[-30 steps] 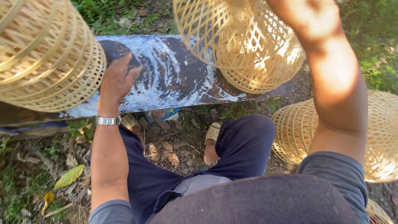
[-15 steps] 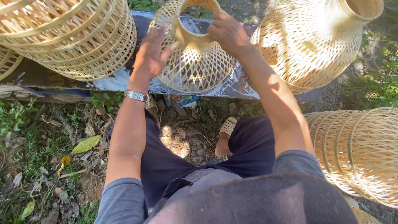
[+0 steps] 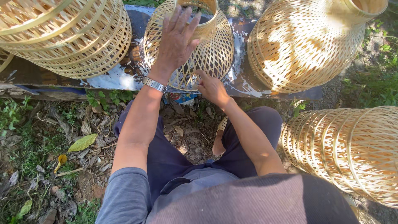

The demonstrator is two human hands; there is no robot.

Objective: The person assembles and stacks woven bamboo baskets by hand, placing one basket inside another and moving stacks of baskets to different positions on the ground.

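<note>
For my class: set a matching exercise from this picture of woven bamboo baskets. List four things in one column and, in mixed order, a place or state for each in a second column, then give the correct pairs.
Things
1. left hand
2. right hand
3. wristwatch
4. yellow leaf

Places or states
A. lying on the ground left of the person's leg
B. at the lower edge of the middle basket
C. spread flat on the upper side of the middle basket, by its round collar
D. worn on the left wrist

Pairs: 1-C, 2-B, 3-D, 4-A
</note>
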